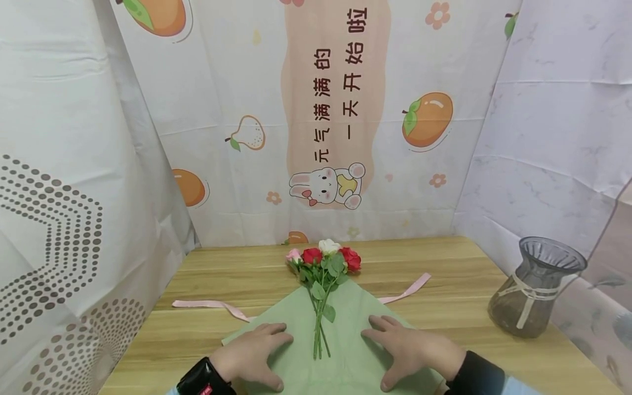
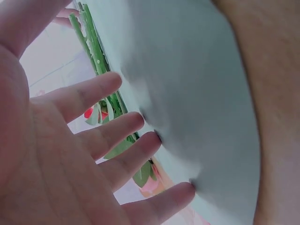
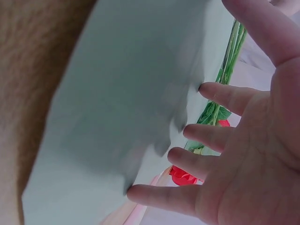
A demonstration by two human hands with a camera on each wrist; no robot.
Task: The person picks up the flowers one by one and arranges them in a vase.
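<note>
A sheet of pale green wrapping paper (image 1: pixel 340 373) lies on the table with one corner pointing away from me. On its middle rests a bunch of roses (image 1: pixel 318 285), with red, white and pink blooms at the far end and bare stems toward me. To the left of the stems, my left hand (image 1: pixel 257 351) touches the paper with spread fingertips (image 2: pixel 180 192). My right hand (image 1: pixel 407 348) does likewise on the right side, its fingertips (image 3: pixel 140 193) meeting the sheet. Neither hand holds anything. A pink ribbon (image 1: pixel 209 304) passes beneath the paper and shows at both sides.
A grey glass vase (image 1: pixel 528 296) with a cord tied round its neck stands at the table's right edge. Wood-grain tabletop (image 1: pixel 434 258) shows around the paper. A printed cloth (image 1: pixel 237 71) hangs behind the table, with more cloth at both sides.
</note>
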